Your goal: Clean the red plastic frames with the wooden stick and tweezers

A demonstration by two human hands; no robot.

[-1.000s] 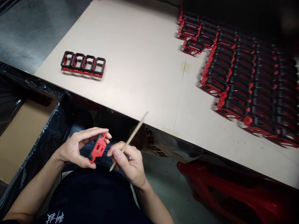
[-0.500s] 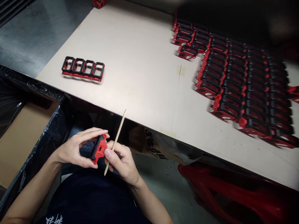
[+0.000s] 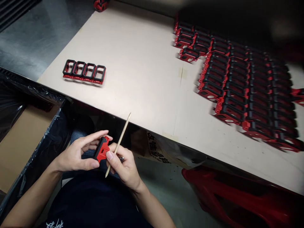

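Red-and-black plastic frame (image 3: 102, 149) is sitting gripped in the curled fingers of the left hand (image 3: 73, 156) above the person's lap, while the right hand (image 3: 125, 167) is pinching a thin wooden stick (image 3: 120, 142) just beside it. Farther out, a strip of four frames (image 3: 84, 72) and rows of more frames (image 3: 237, 82) are lying on a tan board (image 3: 137, 79), and a plastic-lined cardboard box (image 3: 21, 142) is standing to the left.

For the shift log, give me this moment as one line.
Left hand holds red frame | right hand holds wooden stick | more frames on tabletop
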